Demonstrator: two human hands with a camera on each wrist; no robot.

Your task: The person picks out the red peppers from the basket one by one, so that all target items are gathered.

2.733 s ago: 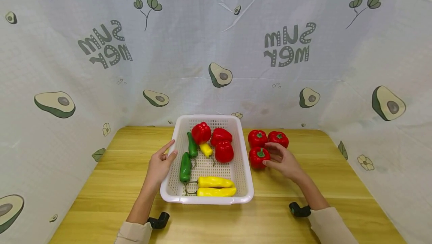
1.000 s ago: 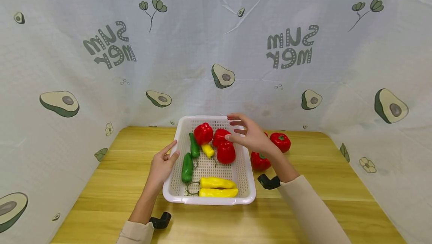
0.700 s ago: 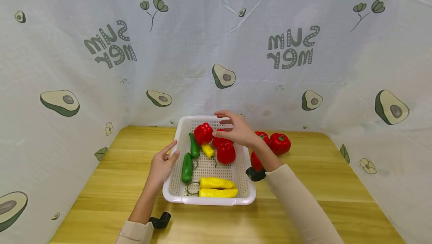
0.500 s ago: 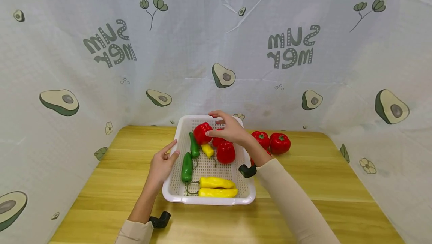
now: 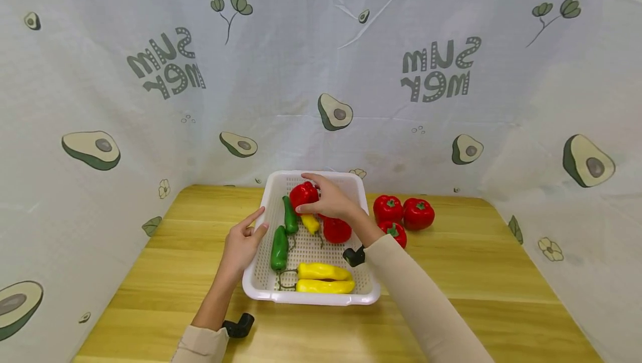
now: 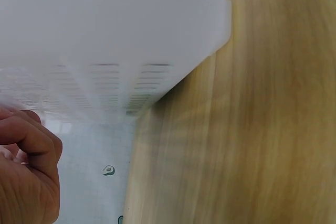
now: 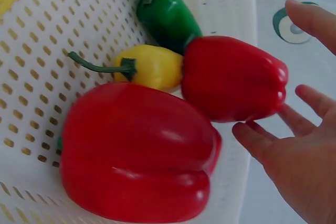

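Note:
A white plastic basket (image 5: 373, 274) stands on the wooden table. My left hand (image 5: 242, 246) holds its left rim, thumb over the edge; in the left wrist view that hand (image 6: 29, 166) has curled fingers against the basket's side. Over the basket's back part, my right hand (image 5: 332, 200) reaches with spread fingers around the back-left red bell pepper (image 5: 303, 197). In the right wrist view, fingertips lie close to this pepper (image 7: 231, 80), while the thumb stays apart; contact is unclear. Another red bell pepper (image 5: 337, 231) lies nearer, and a further one is mostly hidden beneath my hand.
Inside the basket lie two green peppers (image 5: 279, 248), a small yellow pepper (image 5: 310, 223) and two long yellow peppers (image 5: 325, 271). Right of it sit three red bell peppers (image 5: 418, 214), one partly behind my right forearm. A printed curtain (image 5: 281, 62) hangs behind the table.
My right hand has moved from the red bell peppers on the table leftward over the basket to the back-left bell pepper inside. My left hand stays on the rim.

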